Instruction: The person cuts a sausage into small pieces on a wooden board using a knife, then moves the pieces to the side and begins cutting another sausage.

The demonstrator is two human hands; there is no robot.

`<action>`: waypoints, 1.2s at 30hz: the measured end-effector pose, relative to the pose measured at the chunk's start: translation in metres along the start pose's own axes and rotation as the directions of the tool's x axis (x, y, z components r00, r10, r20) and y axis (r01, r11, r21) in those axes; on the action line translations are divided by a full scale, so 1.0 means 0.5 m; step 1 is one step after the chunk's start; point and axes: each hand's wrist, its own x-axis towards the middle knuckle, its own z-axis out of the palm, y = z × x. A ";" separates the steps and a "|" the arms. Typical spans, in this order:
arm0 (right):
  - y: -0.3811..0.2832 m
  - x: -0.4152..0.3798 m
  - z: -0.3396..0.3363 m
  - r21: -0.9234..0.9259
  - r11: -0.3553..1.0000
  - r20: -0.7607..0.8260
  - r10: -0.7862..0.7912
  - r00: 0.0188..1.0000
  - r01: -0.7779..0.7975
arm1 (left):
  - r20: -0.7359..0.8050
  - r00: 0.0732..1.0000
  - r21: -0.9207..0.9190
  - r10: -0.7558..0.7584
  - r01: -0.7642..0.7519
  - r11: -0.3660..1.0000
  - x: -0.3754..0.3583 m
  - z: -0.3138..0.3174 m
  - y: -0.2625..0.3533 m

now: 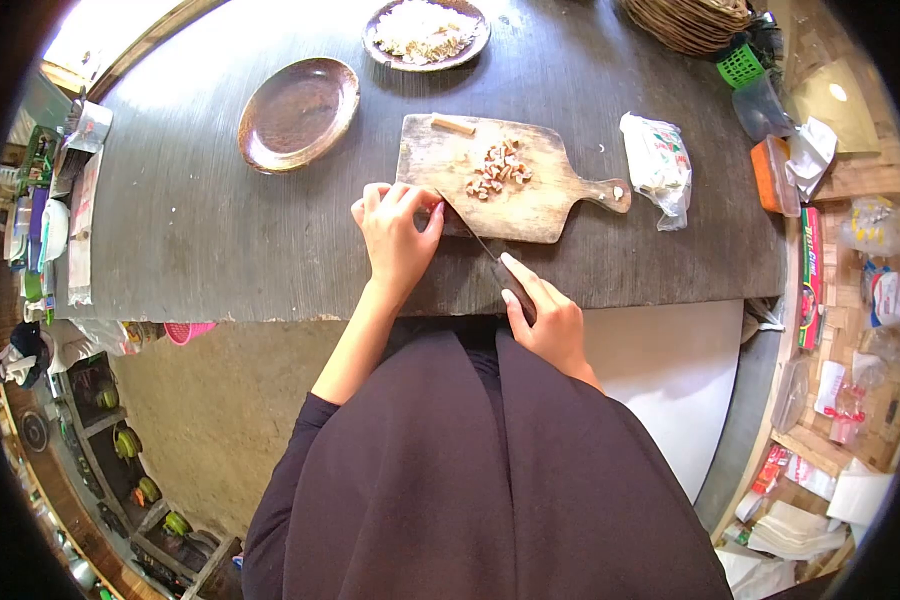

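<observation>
My right hand (548, 318) is wrapped around the dark handle of a knife (478, 240). The blade points up and left, its tip close to the fingers of my left hand (398, 235). Those fingers are curled in at the lower left corner of a wooden cutting board (530, 220); what they hold, if anything, I cannot tell. A small heap of chopped brown pieces (500, 168) lies mid-board. One uncut brown stick (453, 124) rests near its top edge.
Behind the board stand a bare brown plate (298, 115) and a plate of pale shredded food (425, 35). A white plastic packet (657, 165) lies right of the board's handle. Farther right are an orange container (773, 175) and a green basket (739, 67).
</observation>
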 end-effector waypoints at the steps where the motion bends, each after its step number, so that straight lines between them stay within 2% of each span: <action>1: 0.000 0.004 0.001 -0.009 1.000 0.008 -0.002 1.000 0.003 | 0.012 1.000 0.012 -0.004 0.004 1.000 0.000 -0.001 -0.001; 9: 0.005 0.007 -0.009 -0.022 1.000 0.017 -0.016 1.000 0.016 | 0.014 1.000 0.002 -0.022 0.022 1.000 -0.007 -0.001 -0.003; 12: 0.006 0.008 -0.016 -0.020 1.000 -0.025 -0.017 1.000 0.016 | -0.003 1.000 0.007 -0.003 0.003 1.000 -0.007 -0.005 -0.002; 17: -0.001 0.006 -0.034 -0.036 0.999 -0.004 0.014 1.000 -0.014 | 0.023 1.000 -0.067 -0.009 0.010 0.998 -0.007 0.002 -0.012; 21: -0.005 -0.003 -0.031 -0.031 0.999 0.033 0.029 0.999 -0.028 | 0.027 1.000 -0.068 -0.008 0.010 0.998 -0.005 -0.001 -0.010; 23: -0.008 -0.003 -0.029 -0.023 0.999 0.032 0.032 0.999 -0.031 | -0.013 0.999 -0.032 0.045 -0.046 0.998 -0.002 -0.006 -0.005; 26: -0.008 -0.003 -0.027 -0.010 0.999 0.020 0.031 0.999 -0.031 | -0.001 0.999 -0.073 0.043 -0.043 0.996 -0.003 -0.001 -0.013; 36: -0.008 -0.007 -0.029 0.000 1.000 0.026 0.028 0.999 -0.028 | -0.001 1.000 -0.050 0.014 -0.014 0.999 -0.004 -0.003 -0.007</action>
